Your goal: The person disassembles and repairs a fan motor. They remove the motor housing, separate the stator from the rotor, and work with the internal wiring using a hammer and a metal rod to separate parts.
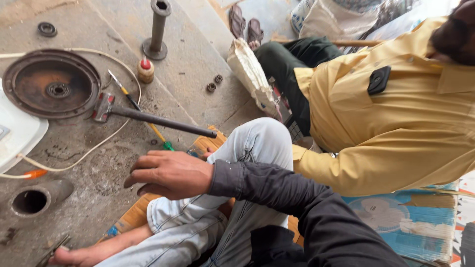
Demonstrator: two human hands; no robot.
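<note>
My right hand [168, 174] comes in from the lower right in a dark sleeve. It hovers palm down over my bent knee in light jeans [257, 143], fingers loosely curled and apart, holding nothing. Just beyond its fingertips lie the handle end of a hammer [158, 121] and a thin screwdriver [129, 101] with a green tip, on the concrete floor. The hand touches neither. My bare foot [74, 256] rests at the bottom left. My left hand is out of sight.
A rusty round disc [52, 84] lies at left with a white cable [99, 146] looping around it. A red-capped bottle [145, 69], an upright metal post [157, 29], two small bearings [214, 83] and a pipe [37, 198] sit nearby. A person in a yellow shirt [396, 118] sits close at right.
</note>
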